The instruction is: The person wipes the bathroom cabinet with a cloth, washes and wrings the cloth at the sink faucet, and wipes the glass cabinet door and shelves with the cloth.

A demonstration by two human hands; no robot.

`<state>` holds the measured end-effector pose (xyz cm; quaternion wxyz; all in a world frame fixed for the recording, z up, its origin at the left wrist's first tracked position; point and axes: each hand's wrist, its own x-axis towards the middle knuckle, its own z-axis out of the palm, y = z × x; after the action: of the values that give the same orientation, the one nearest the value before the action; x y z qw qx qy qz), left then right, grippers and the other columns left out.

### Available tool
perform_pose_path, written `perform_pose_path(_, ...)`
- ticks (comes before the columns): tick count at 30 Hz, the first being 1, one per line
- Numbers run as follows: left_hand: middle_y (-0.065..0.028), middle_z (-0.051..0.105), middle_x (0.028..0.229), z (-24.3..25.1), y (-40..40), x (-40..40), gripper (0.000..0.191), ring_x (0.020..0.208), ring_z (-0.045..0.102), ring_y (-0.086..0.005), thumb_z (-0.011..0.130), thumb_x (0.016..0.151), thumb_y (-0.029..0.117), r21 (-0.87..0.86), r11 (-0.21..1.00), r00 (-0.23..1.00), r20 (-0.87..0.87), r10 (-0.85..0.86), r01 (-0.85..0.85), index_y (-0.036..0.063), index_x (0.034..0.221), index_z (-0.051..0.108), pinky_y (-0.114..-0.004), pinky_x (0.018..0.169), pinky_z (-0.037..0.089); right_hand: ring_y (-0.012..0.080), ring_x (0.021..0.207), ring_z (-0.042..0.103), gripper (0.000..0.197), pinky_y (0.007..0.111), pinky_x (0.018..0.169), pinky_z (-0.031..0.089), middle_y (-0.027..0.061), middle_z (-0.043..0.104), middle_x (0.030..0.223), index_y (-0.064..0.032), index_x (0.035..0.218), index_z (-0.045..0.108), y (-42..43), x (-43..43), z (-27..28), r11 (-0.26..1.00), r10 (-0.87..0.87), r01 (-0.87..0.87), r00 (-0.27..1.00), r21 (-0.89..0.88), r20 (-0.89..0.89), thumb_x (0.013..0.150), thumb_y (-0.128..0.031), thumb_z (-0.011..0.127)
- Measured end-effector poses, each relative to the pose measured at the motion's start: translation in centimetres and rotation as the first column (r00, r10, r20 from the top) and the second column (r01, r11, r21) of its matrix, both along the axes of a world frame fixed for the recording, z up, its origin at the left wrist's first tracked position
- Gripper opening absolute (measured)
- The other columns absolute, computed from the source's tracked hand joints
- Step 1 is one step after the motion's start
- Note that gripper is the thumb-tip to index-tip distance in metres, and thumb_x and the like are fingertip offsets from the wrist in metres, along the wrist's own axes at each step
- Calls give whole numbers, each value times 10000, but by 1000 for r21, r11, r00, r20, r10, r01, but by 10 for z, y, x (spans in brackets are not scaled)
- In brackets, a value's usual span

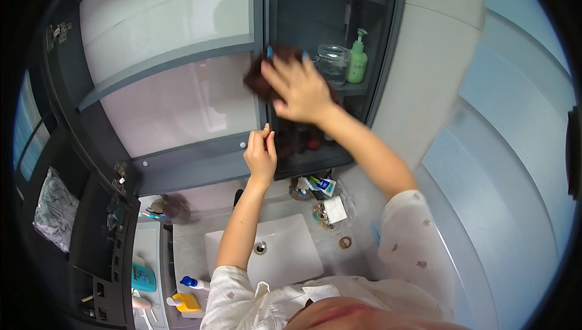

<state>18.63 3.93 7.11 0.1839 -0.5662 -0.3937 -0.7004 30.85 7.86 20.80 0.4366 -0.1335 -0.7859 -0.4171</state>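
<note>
My right hand (pixel 302 89) lies spread over a dark brown cloth (pixel 258 80), which is against the glass cabinet door (pixel 309 16). Both hand and cloth are blurred. Lower down, my left hand (pixel 261 152) pinches the door's left edge near its bottom corner. Through the glass show a green pump bottle (pixel 357 64) and a clear glass jar (pixel 333 64) on a shelf. To the left is an open grey cabinet compartment (pixel 182 107) with one shelf (pixel 168 66) across it.
Below me is a white sink (pixel 291 248) in a grey counter (pixel 191 234). A cup of tubes (pixel 300 188) and a white box (pixel 335 209) stand at its right. At the left, an open dark cabinet door (pixel 91 184) reaches outward. Near it are a yellow bottle (pixel 186 302) and a teal bottle (pixel 143 277).
</note>
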Motion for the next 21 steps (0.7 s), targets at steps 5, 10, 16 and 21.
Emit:
perform_pose_path(5,-85,510,682,2,-1,1,49,493,484,-189,585,792,34,-39,999,999,-18,30,-31,6,810,549,-280,443,389,347,1134,414,700,531,959,264,167,395,1285,-140,1274,406,22,31,-12,976,-213,199,961,-93,-176,620,-346,545)
perform_pose_path(10,-84,508,680,2,-6,3,52,498,492,-201,589,792,43,-13,1000,999,-29,26,-27,13,813,553,-282,447,396,379,1285,163,639,499,1032,122,242,254,1352,26,1309,271,62,81,174,988,-79,149,711,39,-699,868,-426,366)
perform_pose_path(16,-100,506,675,2,-5,3,69,522,496,-212,592,783,28,4,999,999,-33,-39,39,-3,835,559,-286,468,401,340,1294,160,622,450,1055,112,191,222,1385,10,1319,260,40,42,279,964,-168,247,853,99,-494,833,-356,390)
perform_pose_path(21,-100,534,705,2,-16,-15,92,596,527,-200,535,799,11,-163,964,977,46,-207,212,-3,874,587,-265,541,411,366,1259,238,612,467,1036,183,193,274,1359,-34,1310,301,-6,-16,156,984,3,16,995,178,-102,759,-252,456)
